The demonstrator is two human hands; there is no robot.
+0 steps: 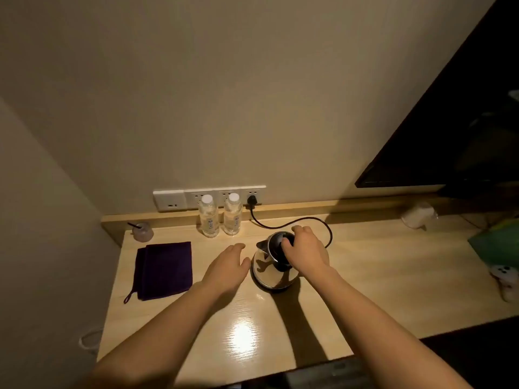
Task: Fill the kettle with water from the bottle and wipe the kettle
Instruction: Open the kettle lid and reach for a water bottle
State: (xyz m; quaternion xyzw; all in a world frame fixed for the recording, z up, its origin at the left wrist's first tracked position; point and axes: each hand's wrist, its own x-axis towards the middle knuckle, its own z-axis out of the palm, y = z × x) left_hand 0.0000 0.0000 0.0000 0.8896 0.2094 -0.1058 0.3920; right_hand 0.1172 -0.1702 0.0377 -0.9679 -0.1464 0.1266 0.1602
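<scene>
A shiny steel kettle (271,272) with a black lid and handle stands on its base in the middle of the wooden desk (379,282), spout to the left. My right hand (306,249) is on top of it, fingers closed on the black lid knob. My left hand (224,269) lies flat on the desk just left of the kettle, fingers apart, holding nothing. Two clear water bottles (208,216) (232,214) with white caps stand upright at the back by the wall. A folded dark purple cloth (165,269) lies at the left.
The kettle's black cord (297,221) loops behind it to a plug in the wall sockets (207,197). A small cup with a straw (142,231) sits at the back left. A dark screen (449,122) hangs at the right, with white and green items below it.
</scene>
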